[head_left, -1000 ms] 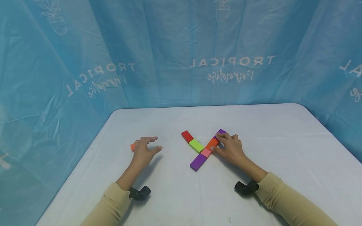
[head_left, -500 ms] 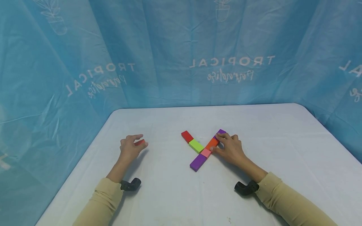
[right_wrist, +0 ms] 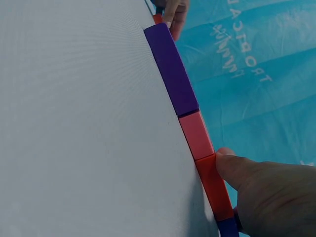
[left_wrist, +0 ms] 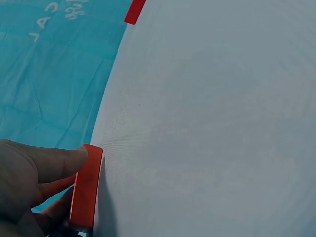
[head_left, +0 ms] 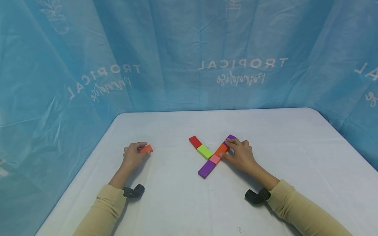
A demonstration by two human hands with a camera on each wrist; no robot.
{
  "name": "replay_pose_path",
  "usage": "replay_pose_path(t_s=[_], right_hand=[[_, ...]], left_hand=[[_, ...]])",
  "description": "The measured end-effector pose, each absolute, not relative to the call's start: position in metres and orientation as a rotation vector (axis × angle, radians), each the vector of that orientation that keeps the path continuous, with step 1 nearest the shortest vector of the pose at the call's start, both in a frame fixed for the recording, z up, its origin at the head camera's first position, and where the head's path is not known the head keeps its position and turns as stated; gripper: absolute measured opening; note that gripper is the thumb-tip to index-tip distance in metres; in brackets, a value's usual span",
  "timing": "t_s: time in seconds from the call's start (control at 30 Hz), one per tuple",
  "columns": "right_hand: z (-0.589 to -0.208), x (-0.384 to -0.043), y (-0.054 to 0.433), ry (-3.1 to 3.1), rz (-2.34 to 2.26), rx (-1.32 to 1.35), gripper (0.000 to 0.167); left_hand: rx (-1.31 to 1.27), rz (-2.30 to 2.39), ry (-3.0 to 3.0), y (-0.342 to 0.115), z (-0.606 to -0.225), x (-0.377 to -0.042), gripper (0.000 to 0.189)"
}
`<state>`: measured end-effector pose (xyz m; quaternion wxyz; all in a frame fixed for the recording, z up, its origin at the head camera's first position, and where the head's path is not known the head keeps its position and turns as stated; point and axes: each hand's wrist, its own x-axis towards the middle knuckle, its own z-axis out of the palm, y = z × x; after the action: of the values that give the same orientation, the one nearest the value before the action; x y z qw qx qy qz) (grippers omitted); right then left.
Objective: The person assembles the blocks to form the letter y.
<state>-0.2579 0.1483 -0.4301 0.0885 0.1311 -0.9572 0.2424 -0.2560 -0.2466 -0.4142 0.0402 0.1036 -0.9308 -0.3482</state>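
My left hand point(head_left: 133, 156) pinches an orange block point(head_left: 146, 148) at the left of the table; in the left wrist view the thumb presses on the upper end of this orange block point(left_wrist: 86, 190). At the centre, several blocks form a Y shape on the cloth. One arm has a red block point(head_left: 195, 142) and a lime green block point(head_left: 205, 152). The other line runs from a purple block point(head_left: 207, 169) through a pink block point(head_left: 215, 159) and a second orange block point(head_left: 220, 150) to another purple block point(head_left: 231, 137). My right hand point(head_left: 240, 155) holds that second orange block, index fingertip by the far purple one.
A white cloth covers the table point(head_left: 177, 203). Blue printed curtain point(head_left: 177, 65) hangs behind and along the sides. Each wrist wears a black curved camera mount point(head_left: 134, 191), close above the tabletop.
My left hand has moved left from beside the loose orange block and now has it between thumb and fingers. The right hand and the Y of blocks have stayed still.
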Motion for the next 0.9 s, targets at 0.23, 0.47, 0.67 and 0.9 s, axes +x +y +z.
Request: replay_pose_path(t_s=[0.23,0.47,0.67,0.9], right_hand=[[-0.429,-0.258,0.148,-2.857,0.731,0.384,0.063],[-0.429,-0.257,0.148,-2.853,0.733,0.388,0.063],[-0.429,-0.257,0.148,-2.858,0.742,0.387,0.064],[-0.429,-0.257,0.149,-2.846,0.741,0.395,0.063]], left_hand=[[0.321,-1.097,-2.855,-0.248,-0.415,-0.258,0.046],[0.35,-1.116,-2.853,-0.249,-0.417,-0.26,0.042],[0.377,-1.137,-2.834,-0.247,-0.416,-0.257,0.042],[0.287,-1.184,-2.811,-0.233,-0.408,-0.247,0.042]])
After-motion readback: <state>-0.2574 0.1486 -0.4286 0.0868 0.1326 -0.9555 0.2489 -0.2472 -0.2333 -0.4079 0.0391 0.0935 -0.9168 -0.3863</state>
